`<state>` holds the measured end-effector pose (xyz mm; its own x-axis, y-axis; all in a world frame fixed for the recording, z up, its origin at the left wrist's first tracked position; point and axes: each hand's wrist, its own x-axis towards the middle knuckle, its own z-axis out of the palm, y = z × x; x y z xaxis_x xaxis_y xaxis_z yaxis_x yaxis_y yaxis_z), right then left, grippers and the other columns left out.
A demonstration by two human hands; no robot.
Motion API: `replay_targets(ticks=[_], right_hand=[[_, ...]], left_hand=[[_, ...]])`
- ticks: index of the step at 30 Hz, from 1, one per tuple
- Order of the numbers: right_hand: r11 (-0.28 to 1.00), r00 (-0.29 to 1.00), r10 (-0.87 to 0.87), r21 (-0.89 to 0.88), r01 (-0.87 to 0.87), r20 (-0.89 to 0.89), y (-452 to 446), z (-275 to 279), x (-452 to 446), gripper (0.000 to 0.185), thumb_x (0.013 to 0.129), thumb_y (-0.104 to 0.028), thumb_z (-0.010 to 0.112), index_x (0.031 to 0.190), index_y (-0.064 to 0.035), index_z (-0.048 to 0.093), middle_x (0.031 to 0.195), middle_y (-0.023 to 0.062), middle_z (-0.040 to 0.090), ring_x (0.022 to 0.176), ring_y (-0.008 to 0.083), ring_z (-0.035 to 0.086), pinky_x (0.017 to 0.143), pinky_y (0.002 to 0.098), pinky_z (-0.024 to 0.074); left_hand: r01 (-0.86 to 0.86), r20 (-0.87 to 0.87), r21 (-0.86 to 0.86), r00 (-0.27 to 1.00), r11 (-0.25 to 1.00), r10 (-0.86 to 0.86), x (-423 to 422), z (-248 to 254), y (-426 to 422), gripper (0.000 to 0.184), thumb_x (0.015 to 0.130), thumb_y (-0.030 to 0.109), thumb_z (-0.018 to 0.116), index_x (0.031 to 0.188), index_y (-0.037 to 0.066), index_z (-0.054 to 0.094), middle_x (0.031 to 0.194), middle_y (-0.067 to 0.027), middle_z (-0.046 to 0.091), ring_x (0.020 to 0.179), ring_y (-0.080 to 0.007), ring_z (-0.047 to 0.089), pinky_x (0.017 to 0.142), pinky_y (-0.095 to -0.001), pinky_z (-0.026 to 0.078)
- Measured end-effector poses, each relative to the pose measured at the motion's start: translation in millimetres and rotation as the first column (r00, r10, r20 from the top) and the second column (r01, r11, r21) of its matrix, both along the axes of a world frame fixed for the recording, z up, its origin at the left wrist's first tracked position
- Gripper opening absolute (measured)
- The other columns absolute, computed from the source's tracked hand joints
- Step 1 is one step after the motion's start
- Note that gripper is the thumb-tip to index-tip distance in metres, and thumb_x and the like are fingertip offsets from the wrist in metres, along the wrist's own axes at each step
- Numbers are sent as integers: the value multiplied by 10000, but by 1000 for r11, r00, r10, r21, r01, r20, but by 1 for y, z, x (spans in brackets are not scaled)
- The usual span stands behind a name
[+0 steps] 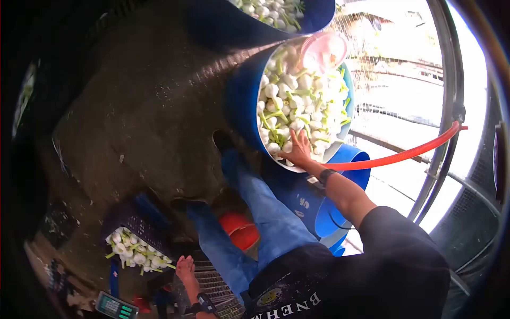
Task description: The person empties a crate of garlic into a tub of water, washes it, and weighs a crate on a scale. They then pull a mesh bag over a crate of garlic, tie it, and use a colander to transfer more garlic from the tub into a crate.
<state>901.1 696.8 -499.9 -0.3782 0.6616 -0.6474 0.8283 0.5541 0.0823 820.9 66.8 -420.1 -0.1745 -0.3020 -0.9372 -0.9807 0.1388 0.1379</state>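
Right hand (298,150), fingers spread, touches bulbs (287,109); full barrel (241,98) seemingly eases reach | left hand (186,268), fingers extended, near crate (150,232)

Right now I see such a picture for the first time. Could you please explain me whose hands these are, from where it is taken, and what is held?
No machine here: these are a person's bare hands, in one picture from a camera on that person's head, looking down. The right hand reaches into a blue barrel and touches white bulbs with green stems; whether it grips one, I cannot tell. A pink container lies on top of them. The left hand seems empty, beside a dark crate with more such bulbs, low near the floor.
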Motion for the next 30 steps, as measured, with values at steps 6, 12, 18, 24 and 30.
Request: replay_targets(ticks=[6, 12, 18, 24, 30], right_hand=[[990, 981, -61, -115, 83, 183, 20, -34, 6, 841, 681, -304, 788, 1418, -119, 427, 1538, 273, 235, 1322, 502, 358, 981, 544, 464], [952, 953, -282, -159, 262, -114, 46, -45, 41, 633, 678, -212, 736, 1259, -64, 534, 1174, 245, 578, 1110, 404, 571, 926, 486, 488], [859, 799, -512, -204, 470, -316, 50, 41, 27, 576, 661, -243, 782, 1151, -20, 579, 998, 199, 670, 905, 306, 667, 823, 409, 523], [897, 810, -442, -174, 407, -386, 51, 82, 4, 508, 672, -227, 772, 1110, -58, 578, 963, 184, 663, 907, 305, 658, 818, 415, 519], [907, 838, -323, -397, 142, -440, -23, 80, -85, 455, 736, -173, 782, 1115, -62, 555, 916, 142, 647, 836, 232, 651, 732, 382, 527]], left_hand=[[157, -101, 142, 985, 977, -143, -59, 21, 59, 445, 964, 327, 582, 1316, 65, 506, 1218, -149, 646, 1068, -234, 650, 953, -346, 477], [229, -56, 58, 972, 972, -226, -81, 30, 104, 434, 957, 311, 594, 1307, 69, 510, 1221, -165, 639, 1076, -237, 644, 957, -346, 472], [235, -70, 56, 970, 970, -231, -82, 36, 121, 405, 950, 291, 600, 1285, 77, 525, 1187, -144, 655, 1061, -224, 648, 939, -336, 479], [82, -77, 61, 994, 995, -77, -61, 11, 110, 367, 934, 223, 622, 1265, 78, 558, 1148, -123, 677, 1001, -208, 673, 864, -313, 514], [-275, -137, 355, 930, 894, 341, -17, -2, 69, 393, 877, 180, 670, 1218, 0, 598, 1022, -159, 714, 887, -208, 698, 784, -270, 534]])
